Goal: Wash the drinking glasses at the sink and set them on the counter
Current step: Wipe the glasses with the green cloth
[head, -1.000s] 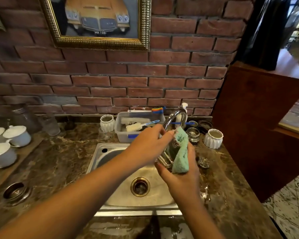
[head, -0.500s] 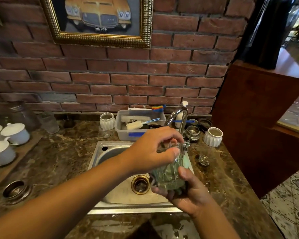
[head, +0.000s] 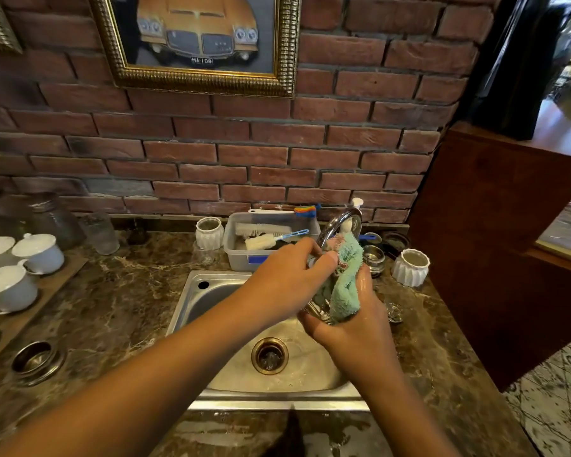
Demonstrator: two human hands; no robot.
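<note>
A brown marble counter (head: 119,308) runs under a brick wall, with a steel sink (head: 192,305) let into it. You hold the drinking glass (head: 315,310) over the basin, at about one o'clock from the drain (head: 270,355) and just below the faucet (head: 338,222), so that drips fall into the sink, I judge. Your left hand (head: 287,282) comes in from nine o'clock, its fingers bent and pinching the glass near the rim to steady it. Your right hand (head: 353,331) cups from six o'clock, fingers curled round the teal cloth (head: 345,282) and pressing it to the glass wall to scrub. Most of the glass is hidden. Another glass (head: 99,234) stands on the counter at ten o'clock, well apart.
</note>
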